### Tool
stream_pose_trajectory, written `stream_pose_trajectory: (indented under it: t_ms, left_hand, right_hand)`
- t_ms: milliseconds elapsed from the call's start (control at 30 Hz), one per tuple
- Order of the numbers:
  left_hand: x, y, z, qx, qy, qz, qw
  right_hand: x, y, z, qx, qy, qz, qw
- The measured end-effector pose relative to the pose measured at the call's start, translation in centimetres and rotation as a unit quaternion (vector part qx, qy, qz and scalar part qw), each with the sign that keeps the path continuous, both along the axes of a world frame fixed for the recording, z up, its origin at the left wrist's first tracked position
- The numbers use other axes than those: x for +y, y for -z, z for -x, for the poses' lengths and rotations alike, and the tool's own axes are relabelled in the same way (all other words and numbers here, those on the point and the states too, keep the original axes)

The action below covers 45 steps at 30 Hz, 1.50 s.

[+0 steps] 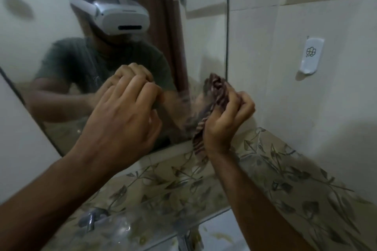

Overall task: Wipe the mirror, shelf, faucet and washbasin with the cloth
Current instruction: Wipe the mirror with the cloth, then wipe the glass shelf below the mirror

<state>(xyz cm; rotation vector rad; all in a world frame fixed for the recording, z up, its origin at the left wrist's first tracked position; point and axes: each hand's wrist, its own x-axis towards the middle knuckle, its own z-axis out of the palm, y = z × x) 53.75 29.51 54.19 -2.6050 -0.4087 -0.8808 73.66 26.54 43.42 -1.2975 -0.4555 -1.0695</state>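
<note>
The right hand (224, 116) grips a bunched striped cloth (214, 96), fingers curled round it, and presses the wad against the mirror (61, 16) near its lower right corner, a loose tail hanging toward six o'clock over the shelf edge. The left hand (122, 112), at nine o'clock from the cloth, has its fingers bent with the tips at the glass; it appears to hold nothing, though whether it braces on the mirror or hovers just off it I cannot tell. The mirror step looks to be in hand, with the corner getting attention; the next move probably calls for sweeping the cloth across the remaining glass toward ten o'clock before dropping to the shelf (265, 169), a glass ledge with a leaf pattern running just under the mirror. Below it, at six o'clock, the faucet (183, 238) is partly in view, blurred, over a bit of the washbasin (214, 234). On the pale tiled wall at two o'clock sits a white hook (311, 55).
</note>
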Motion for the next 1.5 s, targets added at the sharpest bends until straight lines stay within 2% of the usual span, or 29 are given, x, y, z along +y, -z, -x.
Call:
stream_pose_trajectory:
  t_ms: [100,167,233,300,367,467,533,633,733,800,900,1033,1100,1233,1300,1367,1400,1500]
  left_hand:
    - [0.2,0.6,1.2,-0.02,-0.005,0.023,1.0]
    - [0.2,1.2,1.9,-0.033,-0.02,0.047,0.998]
    - [0.0,1.8,2.5,-0.042,-0.035,0.062,0.997]
    - [-0.4,2.6,3.4,-0.067,-0.037,0.078,0.994]
    - [-0.8,3.6,4.6,-0.104,-0.038,0.114,0.987]
    - [-1.1,5.9,6.4,-0.139,-0.056,0.176,0.973]
    - [-1.4,7.6,6.5,-0.143,-0.06,0.204,0.967]
    - [-2.4,9.4,5.2,-0.127,-0.038,0.229,0.964]
    - [-3.4,10.2,3.4,-0.123,-0.021,0.241,0.963]
    - [-3.8,10.7,2.7,-0.122,-0.014,0.253,0.96]
    - [-4.1,11.7,2.0,-0.112,0.001,0.268,0.957]
    - [-4.8,12.6,0.9,-0.102,0.015,0.301,0.948]
    - [-5.2,13.0,0.0,-0.097,0.028,0.32,0.942]
    - [-6.7,14.5,-2.7,-0.089,0.069,0.36,0.926]
    - [-7.7,15.6,-4.2,-0.077,0.086,0.375,0.92]
    - [-8.4,16.7,-5.2,-0.067,0.1,0.389,0.913]
    - [-8.7,17.1,-5.6,-0.062,0.104,0.396,0.91]
    - [-9.2,18.2,-5.9,-0.051,0.101,0.41,0.905]
  right_hand:
    - [0.1,-0.2,1.3,0.035,-0.022,0.006,0.999]
    - [0.7,0.7,3.5,-0.039,-0.044,0.078,0.995]
    - [1.2,2.1,4.9,-0.146,-0.059,0.175,0.972]
    - [1.1,2.9,4.6,-0.203,-0.069,0.23,0.949]
    - [0.2,2.6,3.3,-0.162,-0.08,0.212,0.96]
    - [-1.5,1.2,1.7,-0.033,-0.072,0.119,0.99]
    - [-2.2,0.7,1.8,-0.001,-0.071,0.11,0.991]
    - [-2.6,2.2,4.0,-0.036,-0.124,0.206,0.97]
    - [-3.0,4.1,6.3,-0.11,-0.205,0.337,0.912]
    - [-3.6,4.5,6.8,-0.107,-0.253,0.357,0.893]
    - [-5.5,4.3,6.3,-0.035,-0.301,0.317,0.898]
    - [-9.0,3.7,3.8,0.119,-0.308,0.179,0.927]
    - [-11.1,3.4,1.8,0.146,-0.275,0.172,0.934]
    - [-14.0,4.4,-2.2,0.15,-0.165,0.273,0.936]
    - [-14.3,5.5,-3.9,0.126,-0.062,0.333,0.932]
    - [-14.2,7.0,-5.1,0.086,0.05,0.405,0.909]
    - [-14.1,8.1,-5.3,0.068,0.073,0.444,0.89]
    - [-13.9,11.7,-5.3,0.06,0.071,0.557,0.825]
